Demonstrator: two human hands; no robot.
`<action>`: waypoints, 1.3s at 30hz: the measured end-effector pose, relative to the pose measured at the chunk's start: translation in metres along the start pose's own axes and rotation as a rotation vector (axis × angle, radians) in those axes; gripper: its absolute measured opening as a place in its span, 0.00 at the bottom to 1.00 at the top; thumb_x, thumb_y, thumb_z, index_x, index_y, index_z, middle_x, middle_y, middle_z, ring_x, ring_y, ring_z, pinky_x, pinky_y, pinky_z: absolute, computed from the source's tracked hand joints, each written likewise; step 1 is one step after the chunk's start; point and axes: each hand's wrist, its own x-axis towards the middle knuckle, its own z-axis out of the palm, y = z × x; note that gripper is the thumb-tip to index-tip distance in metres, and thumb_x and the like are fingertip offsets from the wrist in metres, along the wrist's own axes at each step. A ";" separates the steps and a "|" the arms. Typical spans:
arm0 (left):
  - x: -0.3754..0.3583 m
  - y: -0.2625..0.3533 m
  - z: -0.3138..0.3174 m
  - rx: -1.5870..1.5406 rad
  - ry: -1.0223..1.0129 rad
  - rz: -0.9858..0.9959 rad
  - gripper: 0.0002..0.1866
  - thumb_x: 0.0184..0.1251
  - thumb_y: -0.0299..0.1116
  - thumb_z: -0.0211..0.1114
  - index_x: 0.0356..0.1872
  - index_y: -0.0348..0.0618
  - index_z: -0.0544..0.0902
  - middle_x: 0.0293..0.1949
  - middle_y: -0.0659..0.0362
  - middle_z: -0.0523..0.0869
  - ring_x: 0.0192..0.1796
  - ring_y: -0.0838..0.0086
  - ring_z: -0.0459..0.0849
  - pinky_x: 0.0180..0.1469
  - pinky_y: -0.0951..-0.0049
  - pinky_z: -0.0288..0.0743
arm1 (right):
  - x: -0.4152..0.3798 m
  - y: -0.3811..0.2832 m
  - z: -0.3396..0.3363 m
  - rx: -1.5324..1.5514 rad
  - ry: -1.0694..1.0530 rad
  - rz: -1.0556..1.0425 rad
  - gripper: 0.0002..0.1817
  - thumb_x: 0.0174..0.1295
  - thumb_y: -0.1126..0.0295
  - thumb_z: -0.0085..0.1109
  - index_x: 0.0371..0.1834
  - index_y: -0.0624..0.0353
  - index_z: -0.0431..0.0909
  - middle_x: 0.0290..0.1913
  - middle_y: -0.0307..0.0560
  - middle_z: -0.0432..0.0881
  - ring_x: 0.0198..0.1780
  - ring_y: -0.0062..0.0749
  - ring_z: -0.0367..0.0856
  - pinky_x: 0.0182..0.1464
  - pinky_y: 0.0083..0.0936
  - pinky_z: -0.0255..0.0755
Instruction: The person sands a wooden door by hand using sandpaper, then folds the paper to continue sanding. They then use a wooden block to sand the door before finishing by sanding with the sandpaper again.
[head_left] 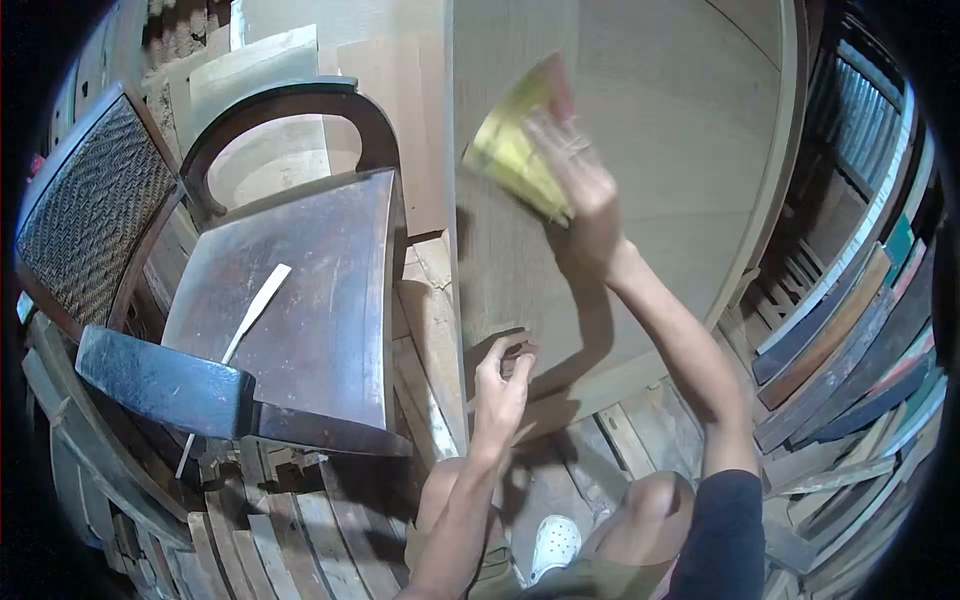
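The sandpaper (515,150) at twelve o'clock is yellow. The panel (660,150) beneath it is pale tan with faint grain. At nine o'clock, the chair (320,290) is dark reddish brown, its backrest (90,210) woven in a herringbone pattern. A white shoe (555,545) shows at six o'clock.

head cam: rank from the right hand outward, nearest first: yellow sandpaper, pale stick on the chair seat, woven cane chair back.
From the right hand:
1. Yellow sandpaper: under that hand, pressed on the wooden panel.
2. Pale stick: lying on the dark chair seat, to the left.
3. Woven cane chair back: far left edge.
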 end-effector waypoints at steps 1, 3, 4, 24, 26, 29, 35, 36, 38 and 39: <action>0.000 0.004 0.002 0.018 0.003 0.013 0.16 0.72 0.29 0.59 0.57 0.35 0.81 0.51 0.53 0.85 0.52 0.71 0.83 0.56 0.70 0.77 | 0.022 -0.029 -0.005 -0.077 0.150 0.178 0.20 0.63 0.78 0.61 0.59 0.66 0.81 0.60 0.55 0.84 0.69 0.46 0.77 0.71 0.42 0.73; 0.003 -0.011 0.002 -0.026 -0.013 0.020 0.16 0.71 0.27 0.58 0.58 0.34 0.81 0.51 0.54 0.86 0.53 0.70 0.84 0.57 0.70 0.77 | -0.006 -0.021 0.010 -0.038 -0.104 -0.215 0.24 0.58 0.81 0.63 0.61 0.67 0.79 0.61 0.59 0.83 0.68 0.54 0.76 0.70 0.41 0.74; 0.004 -0.016 0.006 -0.061 0.036 0.037 0.14 0.70 0.25 0.60 0.54 0.33 0.81 0.45 0.51 0.88 0.46 0.69 0.85 0.52 0.69 0.77 | -0.011 -0.020 0.014 -0.021 -0.227 -0.410 0.27 0.56 0.82 0.64 0.62 0.68 0.78 0.61 0.61 0.82 0.68 0.57 0.76 0.69 0.41 0.75; -0.005 0.006 -0.003 0.083 -0.034 -0.024 0.19 0.69 0.23 0.56 0.60 0.32 0.80 0.46 0.53 0.87 0.50 0.71 0.84 0.54 0.71 0.78 | 0.013 0.007 0.011 -0.071 0.191 0.176 0.28 0.56 0.84 0.61 0.64 0.67 0.78 0.67 0.60 0.77 0.69 0.54 0.76 0.72 0.44 0.70; -0.008 0.006 -0.001 0.148 -0.029 0.017 0.20 0.69 0.23 0.57 0.61 0.33 0.78 0.46 0.53 0.87 0.49 0.70 0.85 0.54 0.70 0.78 | 0.001 0.007 0.018 -0.125 0.011 -0.156 0.29 0.56 0.87 0.59 0.66 0.69 0.76 0.67 0.63 0.76 0.70 0.55 0.74 0.73 0.43 0.69; -0.009 0.008 0.000 0.174 -0.028 0.028 0.20 0.68 0.24 0.58 0.60 0.31 0.79 0.46 0.51 0.87 0.48 0.69 0.86 0.54 0.69 0.79 | 0.001 0.013 0.007 -0.104 -0.150 -0.319 0.28 0.57 0.83 0.63 0.64 0.66 0.77 0.64 0.62 0.80 0.69 0.52 0.76 0.72 0.44 0.69; -0.012 -0.001 0.007 0.333 0.016 0.064 0.19 0.68 0.26 0.59 0.58 0.31 0.79 0.44 0.48 0.87 0.46 0.66 0.87 0.51 0.68 0.79 | -0.005 -0.007 0.015 -0.091 -0.170 -0.437 0.26 0.54 0.87 0.60 0.61 0.72 0.78 0.61 0.63 0.81 0.64 0.52 0.81 0.67 0.37 0.75; -0.014 0.004 0.007 0.317 0.011 0.064 0.19 0.68 0.26 0.59 0.58 0.31 0.79 0.44 0.47 0.88 0.46 0.66 0.87 0.51 0.67 0.79 | -0.002 -0.006 0.011 -0.031 -0.083 -0.233 0.28 0.53 0.88 0.58 0.62 0.72 0.77 0.62 0.64 0.80 0.65 0.52 0.80 0.68 0.38 0.74; -0.014 0.013 0.008 0.277 0.005 0.074 0.18 0.68 0.27 0.59 0.58 0.32 0.79 0.44 0.47 0.88 0.47 0.66 0.87 0.51 0.67 0.79 | 0.010 0.003 0.006 0.088 0.089 0.163 0.30 0.53 0.90 0.55 0.64 0.71 0.75 0.64 0.65 0.79 0.67 0.53 0.77 0.71 0.40 0.71; -0.015 0.016 0.008 0.297 0.002 0.061 0.19 0.68 0.27 0.59 0.58 0.32 0.79 0.46 0.47 0.88 0.47 0.64 0.87 0.51 0.66 0.79 | 0.015 -0.008 0.007 -0.077 0.137 0.075 0.32 0.52 0.92 0.52 0.66 0.71 0.73 0.66 0.65 0.77 0.68 0.54 0.76 0.73 0.42 0.69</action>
